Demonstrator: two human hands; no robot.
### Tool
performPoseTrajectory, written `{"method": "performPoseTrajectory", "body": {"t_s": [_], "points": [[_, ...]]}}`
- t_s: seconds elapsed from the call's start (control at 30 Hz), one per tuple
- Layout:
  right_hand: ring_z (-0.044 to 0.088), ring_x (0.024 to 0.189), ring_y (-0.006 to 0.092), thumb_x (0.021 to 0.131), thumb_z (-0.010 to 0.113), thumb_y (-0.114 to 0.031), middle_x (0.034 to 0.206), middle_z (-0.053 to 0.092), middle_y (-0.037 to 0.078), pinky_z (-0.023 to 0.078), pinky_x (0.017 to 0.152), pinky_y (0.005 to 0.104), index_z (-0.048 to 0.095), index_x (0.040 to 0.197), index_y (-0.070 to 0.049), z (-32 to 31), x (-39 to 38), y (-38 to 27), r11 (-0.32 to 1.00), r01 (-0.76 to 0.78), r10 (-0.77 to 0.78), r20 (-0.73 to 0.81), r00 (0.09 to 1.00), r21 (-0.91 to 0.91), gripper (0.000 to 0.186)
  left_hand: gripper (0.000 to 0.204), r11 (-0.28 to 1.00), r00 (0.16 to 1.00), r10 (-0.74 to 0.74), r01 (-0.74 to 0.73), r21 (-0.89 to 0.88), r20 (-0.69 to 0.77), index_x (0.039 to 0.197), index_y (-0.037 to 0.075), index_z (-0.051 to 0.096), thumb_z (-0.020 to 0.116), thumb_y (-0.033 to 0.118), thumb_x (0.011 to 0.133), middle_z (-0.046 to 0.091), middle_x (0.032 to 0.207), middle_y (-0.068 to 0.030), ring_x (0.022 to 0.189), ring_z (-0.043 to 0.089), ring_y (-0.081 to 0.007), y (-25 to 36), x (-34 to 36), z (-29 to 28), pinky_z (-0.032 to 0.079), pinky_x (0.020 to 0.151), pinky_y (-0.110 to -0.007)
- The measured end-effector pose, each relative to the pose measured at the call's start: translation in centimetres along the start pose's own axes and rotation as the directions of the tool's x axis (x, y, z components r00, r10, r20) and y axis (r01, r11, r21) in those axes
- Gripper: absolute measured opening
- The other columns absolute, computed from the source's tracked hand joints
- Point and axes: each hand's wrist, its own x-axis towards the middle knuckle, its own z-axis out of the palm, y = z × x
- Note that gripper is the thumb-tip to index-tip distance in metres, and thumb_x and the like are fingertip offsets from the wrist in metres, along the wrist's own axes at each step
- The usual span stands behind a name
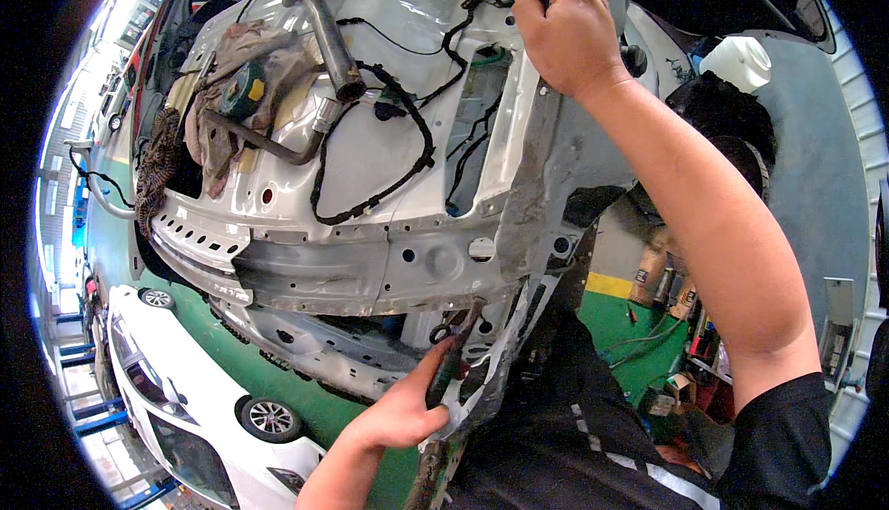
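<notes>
My left hand (407, 410) is closed round the dark handle of a slim tool (450, 366). The tool's metal end lies against the lower edge of the bare grey-and-white car body panel (426, 260); its exact kind is unclear. At the panel's upper right, my right hand (569, 33) rests with bent, slightly parted fingers, and nothing shows in it. Close to its thumb runs a black wiring harness (426, 140), looped over the panel. On the panel's left lie a steel tube tool (326, 33), a bent metal bar (264, 143), a tape measure (243, 92) and crumpled cloth (218, 61).
A rectangular opening (482, 130) in the panel shows wires inside. A patterned knitted glove (162, 163) hangs at the left edge. On the floor are a white car (185, 399) to the left, and boxes and tools (681, 390) plus a white container (738, 61) to the right.
</notes>
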Motion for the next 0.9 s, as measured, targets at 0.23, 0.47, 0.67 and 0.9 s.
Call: {"method": "performPoseTrajectory", "body": {"t_s": [0.23, 0.47, 0.67, 0.9], "points": [[0.056, 0.121, 0.0338, 0.084, 0.060, -0.013, 0.107, 0.069, 0.012, 0.037, 0.113, 0.0420, 0.071, 0.089, -0.004, 0.2, -0.1, -0.2, 1.000, -0.004, 0.004, -0.016, 1.000, 0.001, 0.014, 0.092, 0.958, 0.992, 0.109, -0.121, 0.260, 0.060, 0.157, -0.005, 0.019, 0.060, 0.006, 0.076, 0.036, 0.155, -0.0304, 0.145, 0.038, -0.0381, 2.3, 2.5, -1.2, 0.029, 0.120, -0.040], [0.056, 0.121, 0.0336, 0.085, 0.060, -0.013, 0.106, 0.068, 0.012, 0.036, 0.115, 0.0424, 0.070, 0.088, -0.004, -0.1, 0.1, 0.2, 0.999, 0.013, -0.014, 0.030, 0.999, 0.032, 0.014, 0.092, 0.935, 0.998, 0.064, -0.055, 0.350, -0.014, 0.155, -0.005, 0.020, 0.061, 0.006, 0.074, 0.034, 0.153, -0.0332, 0.144, 0.033, -0.0483, 2.6, 3.5, 0.2, 0.028, 0.121, -0.044], [0.056, 0.120, 0.0330, 0.085, 0.059, -0.014, 0.106, 0.068, 0.012, 0.035, 0.115, 0.0422, 0.070, 0.086, -0.005, 0.0, -0.2, 0.1, 1.000, 0.008, -0.008, -0.005, 1.000, -0.001, 0.014, 0.091, 0.912, 0.988, 0.093, -0.036, 0.409, -0.120, 0.154, -0.006, 0.020, 0.063, 0.007, 0.075, 0.030, 0.155, -0.0339, 0.146, 0.028, -0.0487, 2.4, 3.2, 2.0, 0.026, 0.122, -0.046], [0.057, 0.119, 0.0324, 0.084, 0.059, -0.013, 0.105, 0.068, 0.012, 0.036, 0.115, 0.0420, 0.070, 0.085, -0.004, 0.1, -0.2, 0.1, 1.000, 0.020, -0.020, -0.035, 0.999, 0.013, 0.014, 0.082, 0.930, 0.978, 0.042, 0.037, 0.366, -0.206, 0.147, -0.007, 0.034, 0.066, 0.010, 0.074, 0.048, 0.140, -0.0338, 0.131, 0.048, -0.0485, 2.2, 3.1, 2.1, 0.039, 0.113, -0.047]]}}
